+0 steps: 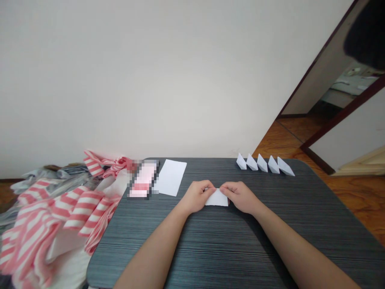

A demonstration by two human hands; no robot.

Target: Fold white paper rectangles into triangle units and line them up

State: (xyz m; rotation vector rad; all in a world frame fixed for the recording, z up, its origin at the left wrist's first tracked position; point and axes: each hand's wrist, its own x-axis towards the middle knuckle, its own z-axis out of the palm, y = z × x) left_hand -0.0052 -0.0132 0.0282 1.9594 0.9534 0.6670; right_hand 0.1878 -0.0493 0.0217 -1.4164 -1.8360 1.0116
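Note:
A small folded piece of white paper (217, 198) is held between my two hands over the middle of the dark table. My left hand (197, 196) pinches its upper left edge between thumb and fingers. On the opposite side, my right hand (240, 196) grips the upper right edge in the same way. Several folded white paper boats (261, 163) stand in a row at the table's back right. To the left of my hands lies white paper (172, 177), flat and unfolded; whether it is one sheet or a stack I cannot tell.
The dark, wood-grained table (210, 249) stands against a pale wall (180, 80). A pixelated, pinkish flat object (141, 180) lies at its back left. Red-and-white striped cloth (39, 224) is heaped left of the table. A doorway and wooden floor (355, 196) are on the right.

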